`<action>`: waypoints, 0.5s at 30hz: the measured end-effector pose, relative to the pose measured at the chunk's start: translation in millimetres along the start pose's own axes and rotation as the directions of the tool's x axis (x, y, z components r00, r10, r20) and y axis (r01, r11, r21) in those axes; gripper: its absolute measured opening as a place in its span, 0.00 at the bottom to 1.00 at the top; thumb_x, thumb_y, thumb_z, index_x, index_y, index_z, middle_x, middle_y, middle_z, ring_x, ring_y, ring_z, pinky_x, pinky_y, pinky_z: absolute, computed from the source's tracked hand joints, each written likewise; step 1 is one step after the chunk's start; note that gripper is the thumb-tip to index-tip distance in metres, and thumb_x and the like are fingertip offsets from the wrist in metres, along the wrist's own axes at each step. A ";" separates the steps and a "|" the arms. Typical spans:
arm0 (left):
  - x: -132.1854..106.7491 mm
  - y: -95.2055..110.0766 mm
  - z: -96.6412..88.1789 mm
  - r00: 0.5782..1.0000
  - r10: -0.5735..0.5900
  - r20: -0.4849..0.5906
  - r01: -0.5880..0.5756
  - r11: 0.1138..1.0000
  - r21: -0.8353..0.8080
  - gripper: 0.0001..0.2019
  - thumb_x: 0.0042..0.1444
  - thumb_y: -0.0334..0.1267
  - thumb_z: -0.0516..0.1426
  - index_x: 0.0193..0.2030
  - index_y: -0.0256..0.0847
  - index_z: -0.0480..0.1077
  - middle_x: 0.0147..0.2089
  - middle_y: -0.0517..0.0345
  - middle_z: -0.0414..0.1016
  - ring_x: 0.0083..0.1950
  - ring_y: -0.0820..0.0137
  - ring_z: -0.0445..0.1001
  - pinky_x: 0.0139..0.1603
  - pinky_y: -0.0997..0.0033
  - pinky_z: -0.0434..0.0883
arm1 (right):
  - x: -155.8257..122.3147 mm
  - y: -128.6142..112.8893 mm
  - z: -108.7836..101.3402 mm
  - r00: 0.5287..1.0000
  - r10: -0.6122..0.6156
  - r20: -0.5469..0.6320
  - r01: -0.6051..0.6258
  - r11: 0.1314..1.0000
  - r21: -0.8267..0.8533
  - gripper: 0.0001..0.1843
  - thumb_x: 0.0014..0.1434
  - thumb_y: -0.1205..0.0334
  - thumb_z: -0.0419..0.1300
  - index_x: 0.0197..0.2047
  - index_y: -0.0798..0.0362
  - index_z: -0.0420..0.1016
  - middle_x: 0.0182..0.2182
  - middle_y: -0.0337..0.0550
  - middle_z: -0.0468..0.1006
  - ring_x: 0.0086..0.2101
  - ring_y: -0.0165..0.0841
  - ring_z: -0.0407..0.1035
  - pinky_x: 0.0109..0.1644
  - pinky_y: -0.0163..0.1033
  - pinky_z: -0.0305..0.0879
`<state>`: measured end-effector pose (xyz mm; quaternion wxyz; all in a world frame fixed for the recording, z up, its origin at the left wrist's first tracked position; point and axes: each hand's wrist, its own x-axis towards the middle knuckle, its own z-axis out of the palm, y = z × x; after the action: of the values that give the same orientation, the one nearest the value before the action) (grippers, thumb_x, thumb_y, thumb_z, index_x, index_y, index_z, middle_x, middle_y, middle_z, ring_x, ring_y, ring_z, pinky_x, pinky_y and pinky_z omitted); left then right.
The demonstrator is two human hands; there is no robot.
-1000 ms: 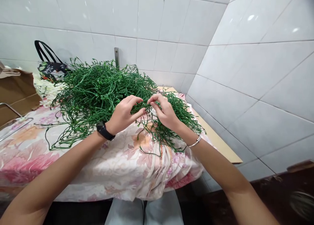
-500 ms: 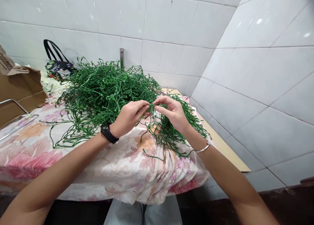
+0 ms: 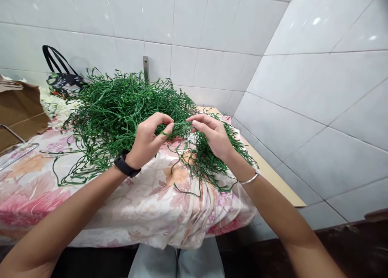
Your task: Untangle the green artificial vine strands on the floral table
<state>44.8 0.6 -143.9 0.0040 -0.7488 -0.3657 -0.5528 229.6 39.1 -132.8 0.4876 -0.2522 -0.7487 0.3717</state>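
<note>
Left hand (image 3: 151,138): thumb and forefinger pinching a green sprig (image 3: 181,127). Right hand (image 3: 216,138): fingertips at its other end; cannot tell whether closed on it. Sprig sits between hands, above cloth (image 3: 145,205); pile (image 3: 121,104) behind left, bunch (image 3: 207,161) below right. Step, judged: fingertip work on the strands. Next move calls for steady left hold, precise right pinch.

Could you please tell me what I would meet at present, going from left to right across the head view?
Brown cardboard, floral bag, black wristband, left hand, green strands showing between the two hands, right hand, silver bracelet.
</note>
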 end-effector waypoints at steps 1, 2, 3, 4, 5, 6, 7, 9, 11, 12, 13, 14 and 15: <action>0.0 -0.5 0.6 1.000 -0.003 -0.022 0.003 1.000 0.005 0.07 0.57 0.36 0.50 0.35 0.39 0.67 0.38 0.55 0.72 0.40 0.71 0.69 0.42 0.71 0.66 | 0.6 -0.1 -0.7 1.000 0.009 0.018 -0.009 1.000 0.030 0.08 0.54 0.59 0.55 0.36 0.50 0.73 0.32 0.38 0.71 0.30 0.24 0.64 0.40 0.35 0.63; -0.1 -0.7 1.1 0.999 0.000 -0.043 0.000 1.000 0.006 0.07 0.57 0.36 0.50 0.35 0.39 0.67 0.38 0.55 0.72 0.41 0.71 0.69 0.43 0.70 0.66 | 1.2 0.1 -1.4 0.999 0.016 0.030 -0.017 0.999 0.050 0.08 0.54 0.60 0.55 0.35 0.50 0.73 0.33 0.38 0.71 0.31 0.24 0.65 0.41 0.36 0.63; -0.1 -0.5 1.5 0.998 0.005 -0.060 -0.005 1.000 -0.001 0.07 0.56 0.36 0.50 0.35 0.39 0.68 0.39 0.55 0.72 0.42 0.71 0.69 0.44 0.70 0.66 | 1.6 0.7 -2.0 0.999 0.023 0.037 -0.026 0.998 0.059 0.07 0.54 0.60 0.56 0.35 0.51 0.74 0.33 0.38 0.72 0.32 0.25 0.66 0.42 0.36 0.63; 0.0 0.1 1.5 0.998 0.009 -0.066 -0.010 1.000 -0.017 0.06 0.56 0.36 0.51 0.35 0.39 0.68 0.39 0.55 0.71 0.42 0.71 0.69 0.45 0.70 0.66 | 1.9 1.5 -2.4 0.999 0.031 0.040 -0.033 0.998 0.057 0.06 0.53 0.61 0.57 0.34 0.51 0.74 0.33 0.38 0.72 0.33 0.25 0.66 0.42 0.36 0.63; 0.2 0.9 1.2 0.998 0.011 -0.061 -0.014 0.999 -0.040 0.06 0.56 0.37 0.52 0.35 0.39 0.68 0.40 0.55 0.71 0.42 0.71 0.69 0.45 0.70 0.66 | 2.1 2.3 -2.6 0.998 0.037 0.042 -0.038 0.998 0.045 0.06 0.52 0.61 0.58 0.34 0.51 0.74 0.32 0.38 0.73 0.34 0.26 0.66 0.43 0.36 0.63; 0.4 1.8 0.5 0.999 0.014 -0.040 -0.017 0.997 -0.071 0.06 0.55 0.37 0.52 0.34 0.39 0.69 0.39 0.56 0.72 0.42 0.71 0.69 0.46 0.69 0.66 | 2.1 3.1 -2.7 0.998 0.035 0.043 -0.036 0.999 0.025 0.06 0.52 0.61 0.58 0.34 0.51 0.73 0.32 0.38 0.73 0.35 0.26 0.66 0.43 0.36 0.63; 0.8 2.7 -0.3 1.000 0.016 -0.002 -0.016 0.995 -0.103 0.07 0.55 0.38 0.53 0.33 0.40 0.70 0.39 0.56 0.72 0.42 0.71 0.69 0.47 0.68 0.66 | 2.0 3.7 -2.6 0.999 0.022 0.046 -0.022 1.000 -0.001 0.06 0.52 0.61 0.58 0.34 0.51 0.73 0.32 0.38 0.73 0.35 0.27 0.66 0.44 0.37 0.63; 1.3 3.9 -1.8 0.996 0.034 0.087 -0.018 0.985 -0.172 0.11 0.57 0.40 0.50 0.30 0.41 0.71 0.39 0.57 0.74 0.44 0.70 0.69 0.50 0.66 0.64 | 1.5 4.2 -2.1 0.998 -0.039 0.045 0.042 0.996 -0.075 0.06 0.53 0.61 0.57 0.34 0.50 0.73 0.34 0.38 0.72 0.37 0.27 0.66 0.44 0.37 0.62; 1.4 3.8 -2.0 0.988 0.035 0.152 0.000 0.974 -0.225 0.15 0.58 0.40 0.48 0.28 0.41 0.72 0.40 0.57 0.74 0.46 0.69 0.68 0.52 0.64 0.63 | 0.7 3.7 -1.1 0.992 -0.120 0.038 0.124 0.981 -0.150 0.05 0.54 0.62 0.57 0.33 0.50 0.73 0.33 0.38 0.72 0.38 0.27 0.65 0.45 0.37 0.62; 1.3 3.3 -1.4 0.988 0.016 0.156 0.023 0.970 -0.242 0.13 0.58 0.41 0.49 0.30 0.41 0.72 0.41 0.56 0.74 0.47 0.69 0.68 0.52 0.63 0.63 | 0.2 3.3 -0.5 0.988 -0.153 0.034 0.157 0.973 -0.170 0.04 0.54 0.62 0.57 0.33 0.50 0.73 0.33 0.37 0.72 0.37 0.27 0.65 0.45 0.37 0.62; 0.9 2.5 -0.3 0.989 -0.016 0.148 0.053 0.966 -0.255 0.10 0.56 0.41 0.52 0.33 0.40 0.72 0.42 0.55 0.73 0.47 0.69 0.68 0.51 0.64 0.64 | -0.4 2.8 0.2 0.984 -0.176 0.032 0.178 0.968 -0.175 0.04 0.54 0.63 0.57 0.33 0.50 0.73 0.32 0.37 0.73 0.37 0.27 0.66 0.45 0.37 0.62; 0.5 1.5 1.1 0.989 -0.053 0.136 0.088 0.961 -0.262 0.09 0.53 0.42 0.55 0.37 0.40 0.70 0.43 0.54 0.73 0.47 0.68 0.69 0.50 0.65 0.65 | -1.1 2.4 1.0 0.982 -0.188 0.033 0.191 0.967 -0.170 0.04 0.54 0.64 0.57 0.33 0.50 0.73 0.32 0.37 0.73 0.36 0.27 0.66 0.45 0.37 0.62; 0.0 0.4 2.7 0.986 -0.090 0.138 0.124 0.957 -0.263 0.12 0.49 0.42 0.58 0.39 0.39 0.69 0.43 0.53 0.72 0.46 0.68 0.69 0.48 0.66 0.66 | -1.9 1.9 1.8 0.980 -0.194 0.037 0.197 0.966 -0.164 0.04 0.54 0.64 0.57 0.33 0.51 0.73 0.31 0.37 0.73 0.36 0.26 0.67 0.44 0.37 0.63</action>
<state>47.3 1.4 -144.9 -0.1512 -0.7544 -0.3264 -0.5491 228.6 38.3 -135.8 0.4914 -0.2135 -0.8033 0.2602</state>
